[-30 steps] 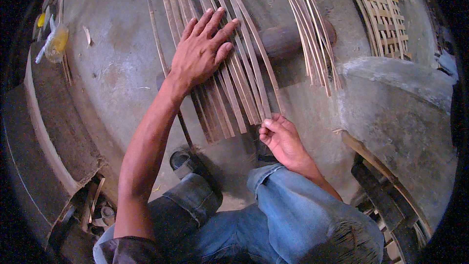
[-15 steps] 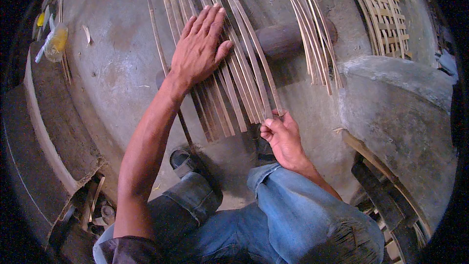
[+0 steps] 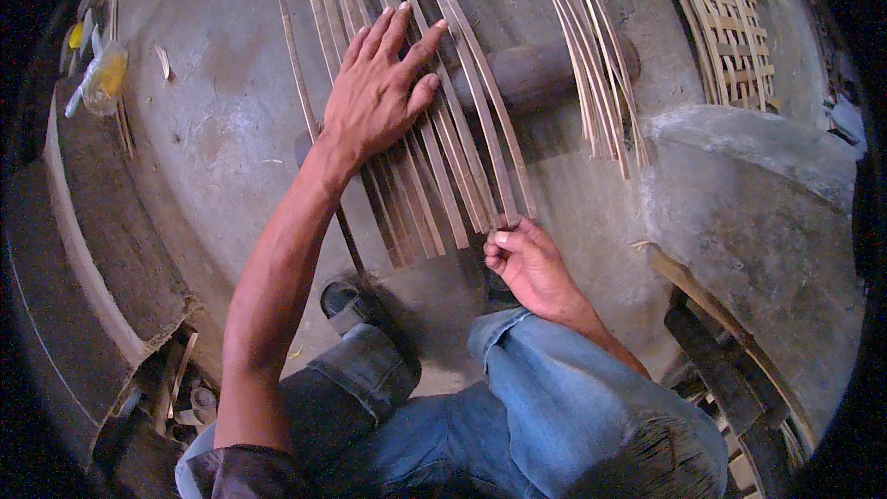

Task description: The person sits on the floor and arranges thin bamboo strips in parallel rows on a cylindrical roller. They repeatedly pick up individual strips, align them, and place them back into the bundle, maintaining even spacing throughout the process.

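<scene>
Long, thin bamboo strips (image 3: pixel 450 166) lie side by side over a dark round log (image 3: pixel 536 76), their near ends pointing toward me. My left hand (image 3: pixel 379 88) rests flat on them above the log, palm down, with the fingers spread and the index finger apart from the others. At the near ends, my right hand (image 3: pixel 533 263) is closed in a pinch at the tip of a bamboo strip. Its fingers partly cover that tip. Two more strip ends reach down right beside its knuckles.
Another bundle of pale strips (image 3: pixel 591 65) crosses the log's right end. Farther right lies a woven bamboo panel (image 3: pixel 730 28). A curved wooden piece (image 3: pixel 707 300) stands at the right, and a plastic bag with yellow contents (image 3: pixel 106 79) at the far left. My sandalled foot (image 3: pixel 344 303) is below the strips.
My left index finger has swung to the right, away from the other fingers. The right hand has shifted slightly toward me and left along the strip ends.
</scene>
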`<state>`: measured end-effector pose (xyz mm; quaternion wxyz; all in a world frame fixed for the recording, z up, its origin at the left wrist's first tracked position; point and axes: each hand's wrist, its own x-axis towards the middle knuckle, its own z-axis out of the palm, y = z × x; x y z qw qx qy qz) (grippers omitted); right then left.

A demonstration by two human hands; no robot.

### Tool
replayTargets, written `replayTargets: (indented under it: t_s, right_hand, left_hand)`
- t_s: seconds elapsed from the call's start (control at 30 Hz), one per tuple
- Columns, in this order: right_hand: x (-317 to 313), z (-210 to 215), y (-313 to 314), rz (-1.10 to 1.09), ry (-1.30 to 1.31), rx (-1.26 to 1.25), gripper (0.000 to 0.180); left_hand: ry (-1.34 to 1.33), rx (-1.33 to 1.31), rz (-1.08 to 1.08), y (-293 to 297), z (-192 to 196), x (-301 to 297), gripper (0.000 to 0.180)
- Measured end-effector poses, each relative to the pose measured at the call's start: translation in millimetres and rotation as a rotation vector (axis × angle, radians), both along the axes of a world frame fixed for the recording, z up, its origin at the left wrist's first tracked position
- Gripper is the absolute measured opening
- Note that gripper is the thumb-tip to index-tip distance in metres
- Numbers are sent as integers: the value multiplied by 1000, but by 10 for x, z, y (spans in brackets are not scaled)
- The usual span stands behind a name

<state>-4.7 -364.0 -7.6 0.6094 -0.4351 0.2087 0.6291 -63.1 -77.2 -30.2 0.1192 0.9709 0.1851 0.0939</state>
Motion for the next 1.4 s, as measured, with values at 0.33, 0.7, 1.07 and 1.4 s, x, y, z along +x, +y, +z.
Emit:
replayTargets:
  t_s: [0.33,0.7,1.07,1.4]
  right_hand:
    - [-49,-73,-45,6,0,58,17]
    - [-20,99,51,84,-145,-51,14]
    - [-63,31,-4,54,-152,-12,16]
    - [-4,14,-64,25,-75,11,12]
  left_hand:
    - [4,-32,-9,9,-29,-17,59]
    - [-6,29,-1,8,-48,-11,77]
    - [-21,42,4,18,-83,-13,80]
    - [-16,45,1,6,-46,-2,77]
